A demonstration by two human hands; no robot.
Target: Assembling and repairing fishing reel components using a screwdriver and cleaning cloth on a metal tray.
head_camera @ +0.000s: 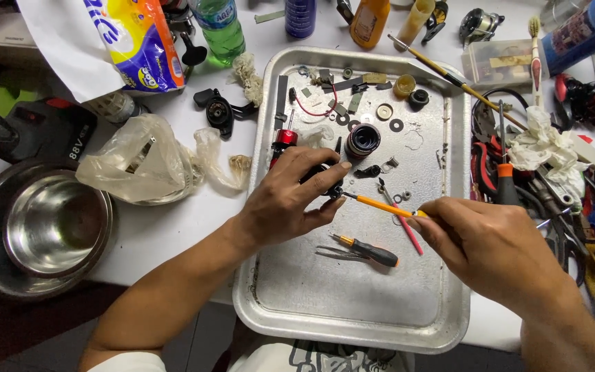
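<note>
White table (173, 220), cluttered; steel tray (352, 324) centre. Left hand (290, 203) grips a small black part (325, 180) at tray centre; right hand (490, 241), at 4 o'clock, pinches an orange tool (377, 204) touching it. Likely mid-adjustment; next needs a steady tip.

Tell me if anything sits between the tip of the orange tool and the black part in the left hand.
Nothing visible does. The right hand holds the orange tool with its tip right at the black part gripped by the left hand, above the tray.
</note>
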